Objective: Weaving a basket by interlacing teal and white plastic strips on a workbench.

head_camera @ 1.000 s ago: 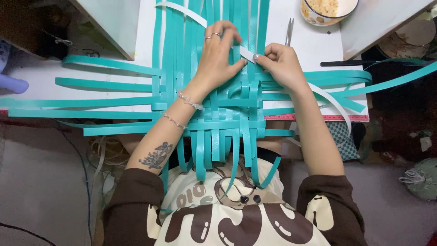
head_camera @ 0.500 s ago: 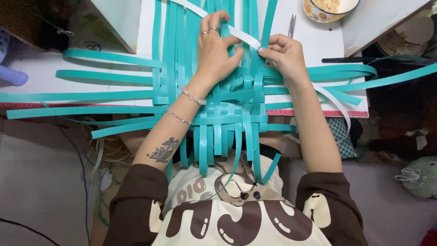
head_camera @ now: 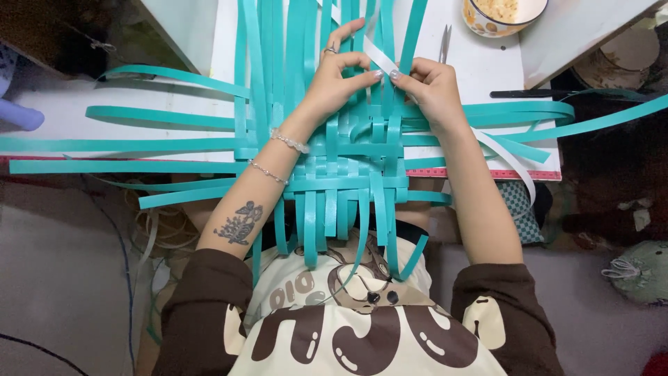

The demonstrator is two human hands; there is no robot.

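I am in the middle of weaving: the teal plastic strips (head_camera: pixel 334 167) are crossed over and under one another into a flat mat that lies on the white worktop (head_camera: pixel 480 66) in front of me, its loose ends fanning out to both sides, away from me and down over my lap. My left hand (head_camera: pixel 336 82) is closed in a pinch on the white strip (head_camera: pixel 381 57), thumb and fingers gripping it where it crosses the far edge of the woven patch. My right hand (head_camera: pixel 430 85) is closed too, fingertips nipping the same white strip just beside the left hand's grip, so the two hands almost touch. The strip runs slantwise up between the upright teal strips, and a further white length (head_camera: pixel 511 157) curls off to the right by my right forearm.

As I judge it, the step in hand is feeding this white strip across the uprights. The next move calls for lifting alternate teal strips and keeping the white one flat and snug against the last row.

No packages, labels or signs show. A round bowl (head_camera: pixel 502 15) with pale contents sits at the far right of the worktop, scissors (head_camera: pixel 444 43) just beside it.
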